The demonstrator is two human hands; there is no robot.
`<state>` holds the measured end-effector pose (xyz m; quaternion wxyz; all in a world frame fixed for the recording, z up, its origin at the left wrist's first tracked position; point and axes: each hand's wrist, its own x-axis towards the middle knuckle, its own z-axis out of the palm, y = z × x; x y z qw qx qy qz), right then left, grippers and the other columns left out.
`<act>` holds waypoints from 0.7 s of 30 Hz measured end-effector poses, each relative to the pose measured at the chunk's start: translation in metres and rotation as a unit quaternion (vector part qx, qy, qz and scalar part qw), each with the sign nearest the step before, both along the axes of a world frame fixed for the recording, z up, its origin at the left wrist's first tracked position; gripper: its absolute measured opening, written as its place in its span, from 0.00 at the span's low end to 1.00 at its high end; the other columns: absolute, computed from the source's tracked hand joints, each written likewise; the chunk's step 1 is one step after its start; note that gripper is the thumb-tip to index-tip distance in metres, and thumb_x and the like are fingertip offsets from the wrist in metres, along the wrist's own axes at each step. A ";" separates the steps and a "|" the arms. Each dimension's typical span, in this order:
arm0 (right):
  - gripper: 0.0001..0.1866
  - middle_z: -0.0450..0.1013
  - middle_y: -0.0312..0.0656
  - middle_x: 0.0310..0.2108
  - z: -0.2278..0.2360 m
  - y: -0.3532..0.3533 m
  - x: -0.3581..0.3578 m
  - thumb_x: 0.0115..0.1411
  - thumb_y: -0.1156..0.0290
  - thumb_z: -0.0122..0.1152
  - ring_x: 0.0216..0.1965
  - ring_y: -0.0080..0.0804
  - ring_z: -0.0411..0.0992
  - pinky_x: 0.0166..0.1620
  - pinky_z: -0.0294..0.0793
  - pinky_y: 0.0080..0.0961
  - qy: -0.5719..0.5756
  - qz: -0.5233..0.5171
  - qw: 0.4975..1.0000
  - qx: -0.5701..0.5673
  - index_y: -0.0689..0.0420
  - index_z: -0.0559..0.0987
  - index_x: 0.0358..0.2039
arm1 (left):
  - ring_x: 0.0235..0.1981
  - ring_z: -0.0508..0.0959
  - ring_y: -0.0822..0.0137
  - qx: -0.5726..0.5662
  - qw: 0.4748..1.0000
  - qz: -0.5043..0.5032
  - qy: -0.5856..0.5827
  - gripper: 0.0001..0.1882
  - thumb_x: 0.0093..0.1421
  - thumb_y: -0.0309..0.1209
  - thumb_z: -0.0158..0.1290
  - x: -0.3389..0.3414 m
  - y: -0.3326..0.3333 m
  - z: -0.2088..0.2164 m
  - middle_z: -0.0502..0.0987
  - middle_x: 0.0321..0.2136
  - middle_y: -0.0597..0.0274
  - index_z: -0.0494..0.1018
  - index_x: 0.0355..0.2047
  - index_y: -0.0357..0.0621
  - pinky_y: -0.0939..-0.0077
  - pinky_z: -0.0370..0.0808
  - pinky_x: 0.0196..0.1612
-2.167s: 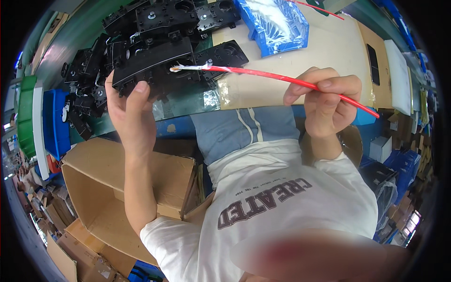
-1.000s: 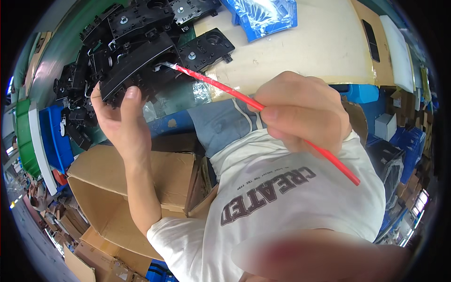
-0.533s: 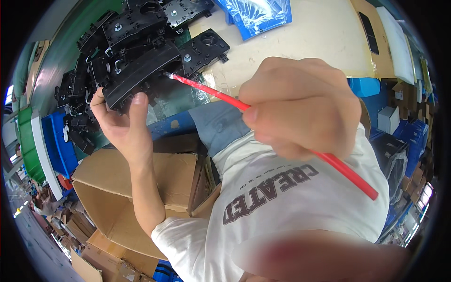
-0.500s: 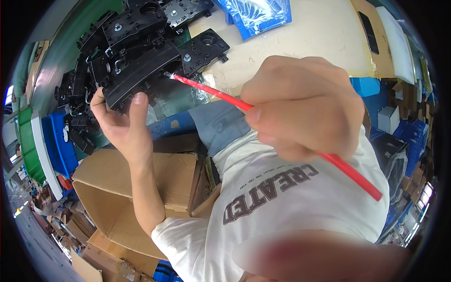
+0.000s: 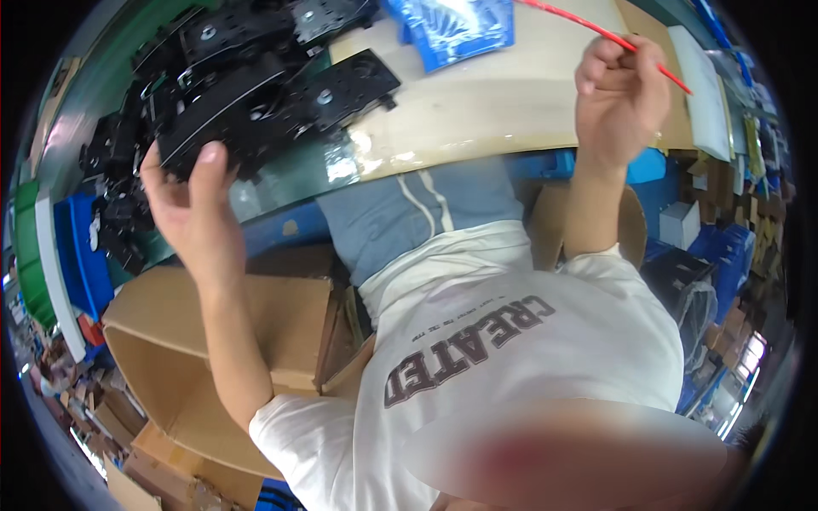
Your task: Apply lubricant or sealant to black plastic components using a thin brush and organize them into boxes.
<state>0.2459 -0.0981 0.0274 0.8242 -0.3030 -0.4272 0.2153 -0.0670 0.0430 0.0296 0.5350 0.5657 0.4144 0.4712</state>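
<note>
- Left hand (image 5: 198, 217): thumb and fingers pinching near end of long black housing (image 5: 223, 106), which is tilted, at the near side of other black parts (image 5: 209, 36)
- Right hand (image 5: 626, 106): raised, fingers and thumb closed on red stick (image 5: 586, 22), well apart from housing
- Stick: its far end cut off by upper picture edge, near blue tray (image 5: 464, 58)
- Tray: on tan sheet (image 5: 477, 111)

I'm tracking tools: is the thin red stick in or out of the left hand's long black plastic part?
Out: the thin red stick, tip unseen, is in the right hand, well apart from the black plastic part.
</note>
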 end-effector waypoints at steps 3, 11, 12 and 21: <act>0.11 0.73 0.49 0.26 -0.011 0.003 0.006 0.66 0.72 0.40 0.21 0.30 0.70 0.21 0.69 0.17 -0.001 -0.124 0.990 -0.073 0.63 0.71 0.36 | 0.36 0.77 0.67 -0.027 0.999 -0.002 -0.031 0.21 0.58 0.26 0.52 -0.014 0.007 -0.001 0.74 0.37 0.55 0.61 0.51 0.37 0.80 0.73 0.42; 0.09 0.75 0.48 0.27 -0.021 0.010 -0.001 0.65 0.71 0.47 0.23 0.30 0.73 0.26 0.75 0.19 -0.136 -0.264 0.928 -0.224 0.64 0.71 0.36 | 0.37 0.76 0.68 -0.040 0.997 -0.008 -0.073 0.18 0.57 0.25 0.51 -0.011 0.009 0.002 0.74 0.37 0.56 0.64 0.48 0.38 0.77 0.73 0.42; 0.09 0.75 0.48 0.27 -0.022 0.012 -0.003 0.65 0.71 0.48 0.24 0.30 0.74 0.26 0.75 0.19 -0.138 -0.259 0.927 -0.234 0.64 0.71 0.36 | 0.37 0.76 0.68 -0.040 0.996 -0.008 -0.075 0.18 0.57 0.25 0.51 -0.011 0.009 0.002 0.74 0.37 0.56 0.64 0.48 0.37 0.76 0.73 0.42; 0.09 0.75 0.48 0.27 -0.029 0.022 -0.011 0.65 0.70 0.50 0.25 0.29 0.74 0.27 0.75 0.18 -0.149 -0.233 0.925 -0.258 0.64 0.71 0.37 | 0.36 0.76 0.66 -0.037 0.995 0.007 -0.093 0.20 0.57 0.27 0.51 -0.012 0.009 0.007 0.74 0.37 0.54 0.61 0.49 0.35 0.73 0.72 0.46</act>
